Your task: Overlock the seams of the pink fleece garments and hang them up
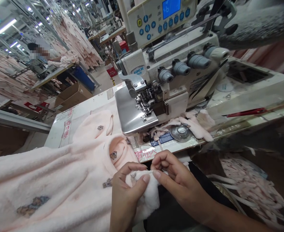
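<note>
Pale pink fleece fabric (66, 174) with small bear prints spreads over the left of the table and hangs toward me. Its near edge, with the white underside turned out, is between my hands. My left hand (128, 190) pinches this edge with thumb and fingers. Close beside it, my right hand (178, 177) pinches the same edge, its fingers curled inward. Beyond my hands stands an overlock sewing machine (149, 93) with a shiny metal plate. Another piece of the printed fleece (93, 125) lies flat to the left of that plate.
Fleece scraps (197, 124) and a round clear-grey disc (180, 131) lie at the table's front edge. A red cutter (250, 112) rests to the right. Cut fabric (253, 190) is heaped below right. Another person (41, 53) sits at a far-left workstation near a cardboard box (71, 96).
</note>
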The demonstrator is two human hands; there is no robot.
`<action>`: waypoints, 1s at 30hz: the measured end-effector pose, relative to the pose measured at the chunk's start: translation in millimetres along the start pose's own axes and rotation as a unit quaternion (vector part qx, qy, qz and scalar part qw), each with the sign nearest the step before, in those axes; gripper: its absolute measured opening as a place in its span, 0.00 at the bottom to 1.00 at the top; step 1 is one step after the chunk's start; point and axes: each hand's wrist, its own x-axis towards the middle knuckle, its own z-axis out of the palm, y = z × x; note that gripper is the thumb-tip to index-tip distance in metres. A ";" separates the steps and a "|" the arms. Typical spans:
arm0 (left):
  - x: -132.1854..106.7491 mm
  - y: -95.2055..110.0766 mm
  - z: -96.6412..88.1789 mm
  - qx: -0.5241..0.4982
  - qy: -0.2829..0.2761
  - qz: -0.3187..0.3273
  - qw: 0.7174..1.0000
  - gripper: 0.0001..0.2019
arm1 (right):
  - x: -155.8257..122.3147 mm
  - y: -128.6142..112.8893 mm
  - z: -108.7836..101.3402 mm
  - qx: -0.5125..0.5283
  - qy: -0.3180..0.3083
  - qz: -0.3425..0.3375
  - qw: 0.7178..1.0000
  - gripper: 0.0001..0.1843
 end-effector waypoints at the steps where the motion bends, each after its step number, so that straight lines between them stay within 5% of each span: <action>1: 0.2 0.8 -0.1 0.018 -0.006 0.014 1.000 0.12 | 0.3 0.0 0.0 0.002 0.004 0.003 1.000 0.02; 9: -3.1 12.8 -4.6 0.186 -0.069 0.161 0.967 0.06 | 3.0 3.4 0.6 0.012 0.034 -0.002 0.999 0.01; 15: -1.7 7.8 -2.1 0.127 -0.012 0.135 0.983 0.07 | 2.0 4.1 0.3 -0.007 0.030 -0.022 0.999 0.01; 22: 0.5 1.9 -1.5 0.109 -0.005 0.113 0.988 0.07 | -4.1 7.0 0.5 -0.078 0.011 -0.090 0.993 0.03; 30: 6.2 -1.6 -7.8 0.142 -0.013 0.106 0.984 0.06 | -1.0 6.1 1.8 -0.031 0.023 -0.045 0.998 0.02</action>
